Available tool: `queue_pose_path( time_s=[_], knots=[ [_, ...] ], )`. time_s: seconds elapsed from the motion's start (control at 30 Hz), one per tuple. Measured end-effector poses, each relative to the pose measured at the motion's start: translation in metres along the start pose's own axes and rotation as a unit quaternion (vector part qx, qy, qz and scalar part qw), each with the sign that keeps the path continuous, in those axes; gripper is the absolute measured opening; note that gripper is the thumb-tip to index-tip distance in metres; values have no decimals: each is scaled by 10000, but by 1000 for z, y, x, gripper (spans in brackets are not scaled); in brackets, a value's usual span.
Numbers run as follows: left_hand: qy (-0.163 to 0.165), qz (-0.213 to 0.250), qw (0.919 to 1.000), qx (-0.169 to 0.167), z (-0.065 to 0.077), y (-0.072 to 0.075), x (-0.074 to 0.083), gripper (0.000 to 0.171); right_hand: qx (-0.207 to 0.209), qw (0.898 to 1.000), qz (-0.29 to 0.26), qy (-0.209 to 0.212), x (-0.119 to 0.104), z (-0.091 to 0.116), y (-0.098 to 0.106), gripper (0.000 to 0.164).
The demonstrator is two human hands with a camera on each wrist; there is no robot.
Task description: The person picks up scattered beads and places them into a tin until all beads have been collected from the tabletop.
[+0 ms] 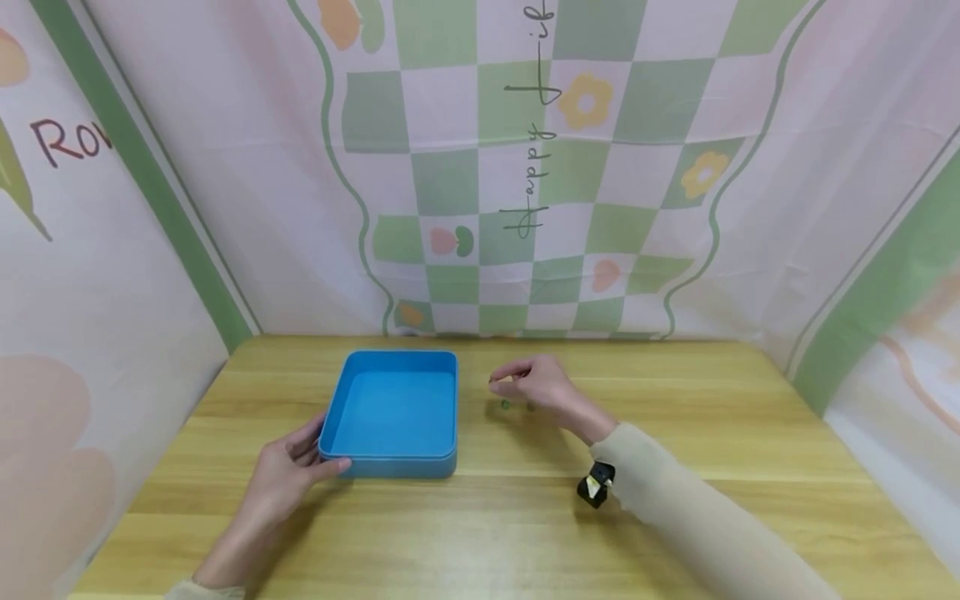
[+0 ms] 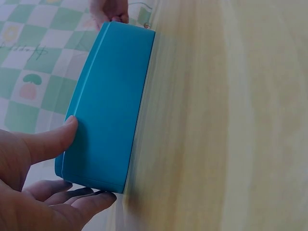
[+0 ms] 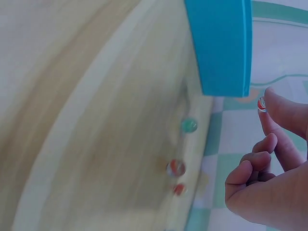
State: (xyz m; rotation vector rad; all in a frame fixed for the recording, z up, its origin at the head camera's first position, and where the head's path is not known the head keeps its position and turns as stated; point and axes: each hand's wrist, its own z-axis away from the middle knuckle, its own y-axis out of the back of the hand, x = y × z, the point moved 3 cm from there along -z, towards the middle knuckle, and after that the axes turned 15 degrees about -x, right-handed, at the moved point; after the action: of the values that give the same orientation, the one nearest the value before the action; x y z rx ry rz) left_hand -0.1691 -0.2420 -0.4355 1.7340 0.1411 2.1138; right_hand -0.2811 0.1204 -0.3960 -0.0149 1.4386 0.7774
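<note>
A shallow blue open-topped box (image 1: 397, 417) sits on the left part of the table, its inside bare. My left hand (image 1: 281, 475) grips its near left corner, thumb on the front wall and fingers along the side. Right of the box, my right hand (image 1: 543, 385) is raised above the tabletop. Between thumb and forefinger it pinches a red and white glass marble (image 3: 261, 104); the other fingers are curled in. Below that hand lie a green marble (image 3: 189, 125), a clear marble with red swirls (image 3: 176, 167) and a smaller red marble (image 3: 179, 189).
The wooden table (image 1: 480, 533) ends at the back against a hanging cloth (image 1: 442, 179) with green checks and flowers. More printed cloth hangs on both sides. A small black device (image 1: 596, 485) is at my right wrist.
</note>
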Motion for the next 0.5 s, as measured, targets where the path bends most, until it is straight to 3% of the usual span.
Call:
queue_pose_path(
  time_s=[0.5],
  knots=[
    [20, -29, 10000, 6, 0, 0, 0, 87, -104, 9997, -187, 151, -27, -22, -28, 18]
  ],
)
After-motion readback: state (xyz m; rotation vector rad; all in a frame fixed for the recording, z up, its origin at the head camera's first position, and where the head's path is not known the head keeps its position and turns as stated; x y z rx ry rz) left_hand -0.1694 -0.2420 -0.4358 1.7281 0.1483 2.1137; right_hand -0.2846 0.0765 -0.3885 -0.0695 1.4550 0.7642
